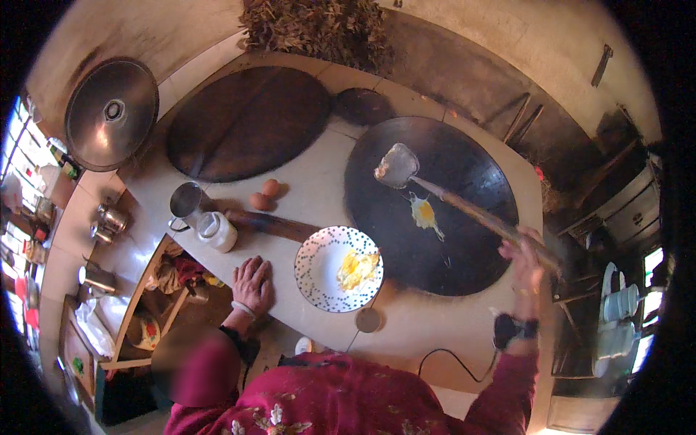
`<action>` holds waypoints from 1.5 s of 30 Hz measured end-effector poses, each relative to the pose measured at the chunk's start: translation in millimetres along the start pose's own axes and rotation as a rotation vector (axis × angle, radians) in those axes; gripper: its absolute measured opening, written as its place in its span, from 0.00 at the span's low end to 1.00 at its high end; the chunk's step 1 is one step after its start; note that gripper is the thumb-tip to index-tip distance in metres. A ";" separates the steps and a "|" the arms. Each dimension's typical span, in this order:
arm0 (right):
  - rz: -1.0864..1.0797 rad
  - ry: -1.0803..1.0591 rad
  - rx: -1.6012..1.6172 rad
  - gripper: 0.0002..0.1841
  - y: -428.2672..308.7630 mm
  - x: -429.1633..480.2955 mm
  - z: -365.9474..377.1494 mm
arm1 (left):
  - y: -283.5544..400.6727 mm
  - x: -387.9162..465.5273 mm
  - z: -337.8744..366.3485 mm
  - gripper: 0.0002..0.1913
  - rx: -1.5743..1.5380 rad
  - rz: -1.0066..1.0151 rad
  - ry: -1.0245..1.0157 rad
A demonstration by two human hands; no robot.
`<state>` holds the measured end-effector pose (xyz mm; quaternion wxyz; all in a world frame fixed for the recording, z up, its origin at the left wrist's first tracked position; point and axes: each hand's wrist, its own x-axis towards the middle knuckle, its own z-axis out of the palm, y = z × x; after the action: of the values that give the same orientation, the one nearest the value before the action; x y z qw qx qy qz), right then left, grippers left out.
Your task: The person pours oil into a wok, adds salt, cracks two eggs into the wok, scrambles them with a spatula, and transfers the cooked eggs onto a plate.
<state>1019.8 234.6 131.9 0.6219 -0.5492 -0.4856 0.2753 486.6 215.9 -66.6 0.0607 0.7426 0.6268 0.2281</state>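
My right hand (523, 261) grips the long handle of a metal spatula (399, 166), whose blade is over the large wok (467, 163). Just below the blade, a frying egg (424, 212) with a yellow yolk lies in the wok. At the counter's front edge my left hand (252, 285) rests flat, holding nothing, its fingers slightly spread. Between my hands, a white dotted bowl (321, 266) holds cooked egg (356, 272) on its right side and stands close to the wok's rim. Two brown eggs (266, 196) lie on the counter, beyond my left hand.
A glass jar (218, 232) and a metal cup (187, 201) stand left of a dark wooden strip (272, 224). A large dark round lid (250, 125) lies farther back. A small round object (369, 319) is near the front edge, and a cable (454, 353) curves at the right.
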 end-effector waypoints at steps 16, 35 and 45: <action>-0.499 -1.029 -0.776 0.18 -189.9 -193.8 42.1 | -7.7 -7.1 3.3 0.24 0.004 0.022 0.009; 0.119 0.297 -0.229 0.17 -85.6 -59.8 -12.0 | -6.6 -3.7 9.4 0.24 0.015 -0.051 -0.048; 0.334 0.120 -0.895 0.23 -47.2 84.8 -4.6 | 4.9 -0.2 7.9 0.25 0.007 -0.110 -0.010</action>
<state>1046.8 295.4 202.7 0.2986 -0.8484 -0.4248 0.1031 494.2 216.3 -71.9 0.0738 0.7082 0.6673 0.2187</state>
